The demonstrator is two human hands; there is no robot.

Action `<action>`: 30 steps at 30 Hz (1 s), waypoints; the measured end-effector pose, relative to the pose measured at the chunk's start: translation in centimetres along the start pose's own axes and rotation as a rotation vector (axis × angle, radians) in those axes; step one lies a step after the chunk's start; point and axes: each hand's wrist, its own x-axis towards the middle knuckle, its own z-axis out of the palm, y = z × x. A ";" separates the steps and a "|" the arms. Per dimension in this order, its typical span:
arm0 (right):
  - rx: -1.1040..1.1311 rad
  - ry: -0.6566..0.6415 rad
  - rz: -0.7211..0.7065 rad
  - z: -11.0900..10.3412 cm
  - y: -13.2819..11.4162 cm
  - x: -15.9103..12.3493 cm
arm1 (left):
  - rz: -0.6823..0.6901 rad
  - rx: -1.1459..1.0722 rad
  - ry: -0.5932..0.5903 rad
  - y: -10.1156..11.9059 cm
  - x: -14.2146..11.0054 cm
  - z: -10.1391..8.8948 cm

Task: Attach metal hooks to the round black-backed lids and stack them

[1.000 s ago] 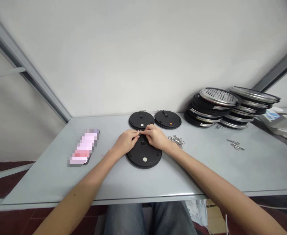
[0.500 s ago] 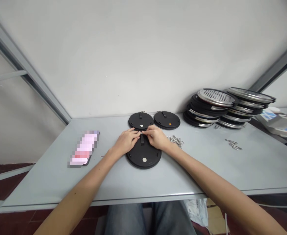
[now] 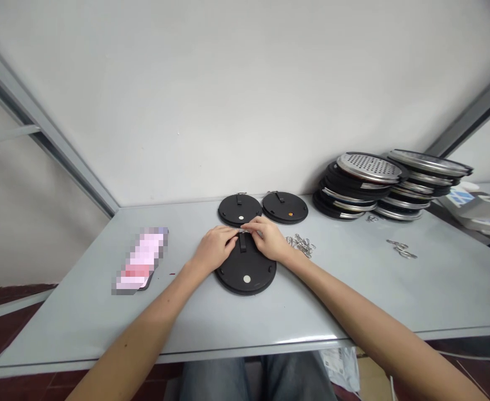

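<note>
A round black disc (image 3: 248, 264) with a short strap and a pale round spot lies flat on the table. My left hand (image 3: 216, 247) rests at its upper left edge, fingers closed near the top of the strap (image 3: 243, 243). From the right, my right hand (image 3: 268, 238) bends over the same place, thumb and fingers pinched together. Between the fingertips a small metal clip (image 3: 240, 230) shows in part at the strap's end; the fingers hide the rest. Close to my right wrist lies a pile of loose metal clips (image 3: 301, 245).
Two similar discs, one left (image 3: 239, 209) and one right (image 3: 289, 207), lie by the wall. Stacks of black-and-metal discs (image 3: 349, 186) stand at the back right. More clips (image 3: 402, 248) lie right; a phone (image 3: 142, 259) lies left.
Both hands stay at the strap's end; the right fingers have shifted slightly over the clip. The view has tilted a little. The disc stays in place on the table.
</note>
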 end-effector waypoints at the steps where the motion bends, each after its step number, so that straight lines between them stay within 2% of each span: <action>1: 0.013 -0.003 0.014 0.0 0.0 0.0 | 0.000 -0.013 0.011 0.0 0.0 0.0; 7: -0.051 0.019 0.125 -0.2 0.1 0.2 | 0.018 -0.078 0.025 -0.4 -0.1 -0.1; 20: 0.049 0.052 0.200 0.2 -0.4 0.1 | 0.012 -0.143 -0.036 -0.6 -0.1 0.0; 26: 0.129 0.036 0.232 0.1 -0.5 0.1 | -0.080 -0.154 -0.020 -0.5 -0.3 -0.1; 30: 0.153 0.067 0.173 -0.3 -0.3 0.2 | -0.128 -0.107 -0.014 -0.5 -0.4 -0.2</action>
